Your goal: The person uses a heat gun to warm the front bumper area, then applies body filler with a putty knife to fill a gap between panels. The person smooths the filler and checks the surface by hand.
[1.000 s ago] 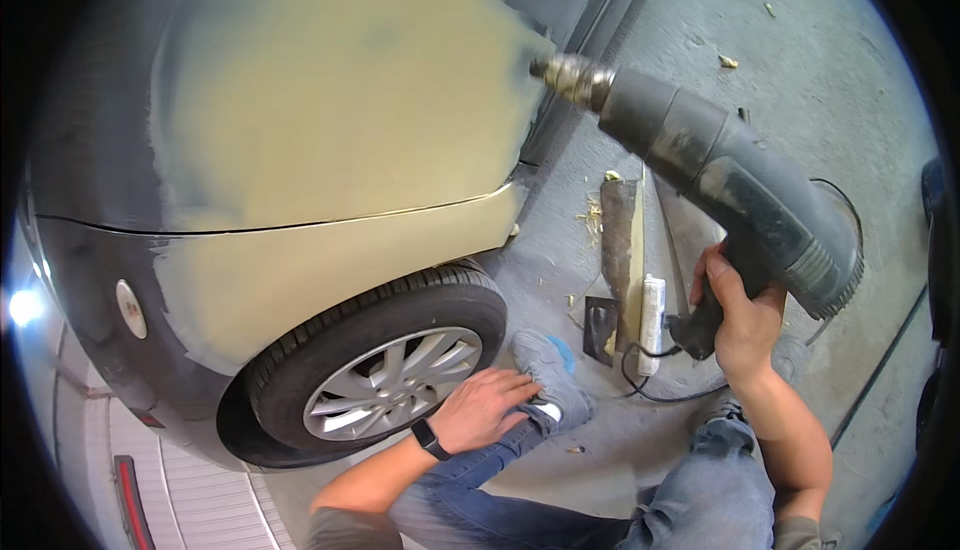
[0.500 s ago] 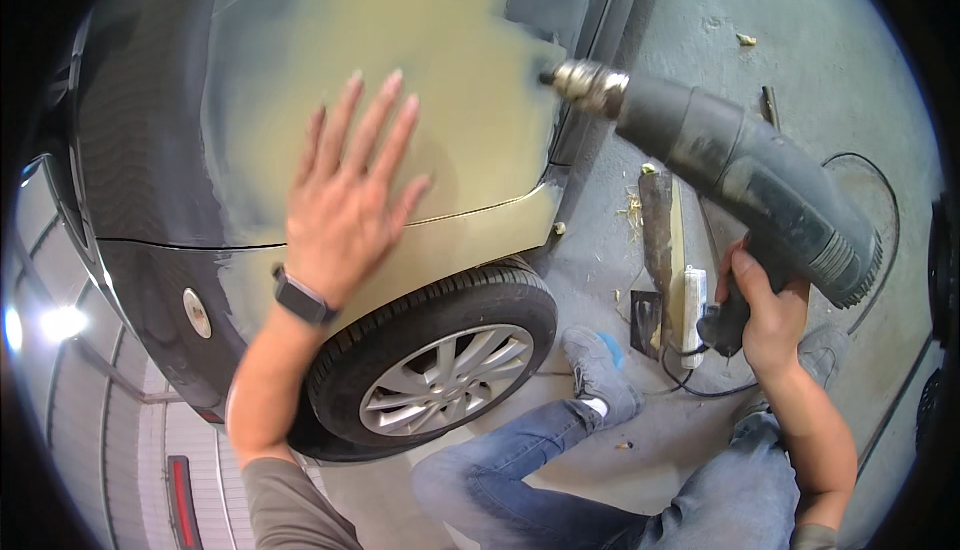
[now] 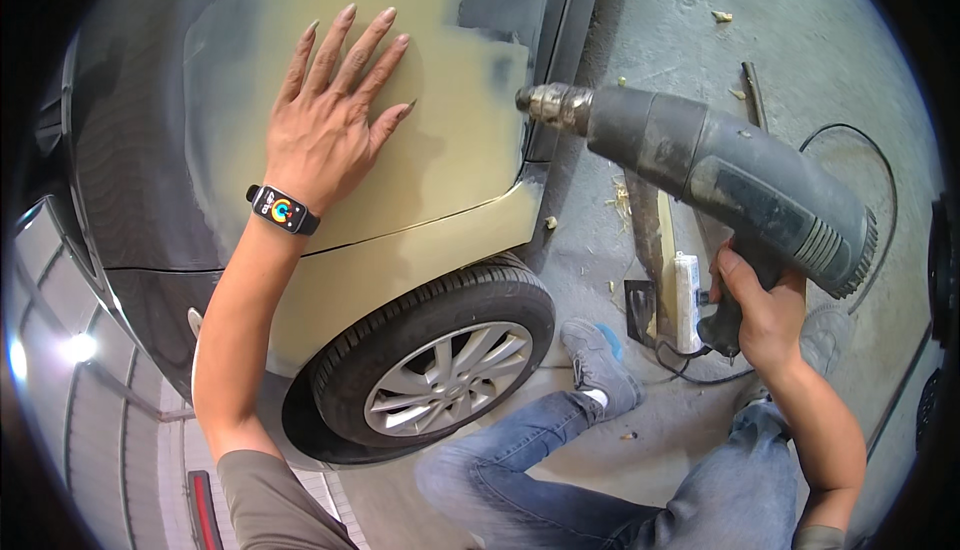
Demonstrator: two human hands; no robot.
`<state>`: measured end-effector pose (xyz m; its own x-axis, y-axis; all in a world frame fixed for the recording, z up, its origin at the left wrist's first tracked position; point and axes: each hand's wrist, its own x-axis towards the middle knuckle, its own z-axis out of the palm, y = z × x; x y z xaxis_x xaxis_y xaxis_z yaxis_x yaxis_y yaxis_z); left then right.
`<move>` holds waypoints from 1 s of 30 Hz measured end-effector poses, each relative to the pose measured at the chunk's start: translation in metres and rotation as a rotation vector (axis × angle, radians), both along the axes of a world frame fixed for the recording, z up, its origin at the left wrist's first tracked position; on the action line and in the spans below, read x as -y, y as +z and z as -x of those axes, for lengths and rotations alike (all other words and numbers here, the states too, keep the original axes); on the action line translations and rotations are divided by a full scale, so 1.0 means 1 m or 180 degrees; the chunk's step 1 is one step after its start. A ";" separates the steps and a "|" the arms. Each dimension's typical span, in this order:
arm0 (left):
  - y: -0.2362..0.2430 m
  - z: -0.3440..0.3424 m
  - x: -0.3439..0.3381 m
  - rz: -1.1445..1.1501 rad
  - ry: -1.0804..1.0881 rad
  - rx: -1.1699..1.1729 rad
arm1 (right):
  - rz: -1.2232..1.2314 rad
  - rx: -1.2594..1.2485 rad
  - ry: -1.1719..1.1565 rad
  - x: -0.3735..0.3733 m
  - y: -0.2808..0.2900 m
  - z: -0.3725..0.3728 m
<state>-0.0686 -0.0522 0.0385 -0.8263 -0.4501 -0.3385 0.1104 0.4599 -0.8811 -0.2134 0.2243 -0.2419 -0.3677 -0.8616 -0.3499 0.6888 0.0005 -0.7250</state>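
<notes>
Left hand [image 3: 325, 140] splayed over beige-coated dark car panel [image 3: 450, 140] at left, apart from right hand [image 3: 765, 315] clamped on black pistol grip [image 3: 720, 330] of grey-black plastic heat gun [image 3: 715, 155] at right, judged stiff, fairly heavy, best held there, clear of silvery metal nozzle [image 3: 560, 108].

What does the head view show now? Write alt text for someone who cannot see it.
A person's right hand grips a dark heat gun, its nozzle toward a dark car, while their left hand is spread over the car's yellowish patch. Below the patch is a silver-spoked wheel; scraps lie on the grey floor.
</notes>
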 end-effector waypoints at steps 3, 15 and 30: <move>-0.001 0.000 0.000 -0.0024 -0.0075 -0.0030 | -0.0030 -0.0080 -0.0027 -0.001 -0.001 0.000; -0.008 -0.001 -0.006 -0.0054 -0.0025 -0.0010 | -0.0011 -0.0217 -0.0267 0.004 0.003 -0.004; -0.007 -0.013 -0.019 -0.0018 0.0195 0.0045 | 0.0069 -0.0140 -0.0294 0.006 0.002 -0.002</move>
<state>-0.0561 -0.0336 0.0318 -0.7924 -0.4979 -0.3525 0.0942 0.4710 -0.8771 -0.2117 0.2183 -0.2394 -0.4605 -0.8305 -0.3133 0.6526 -0.0775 -0.7537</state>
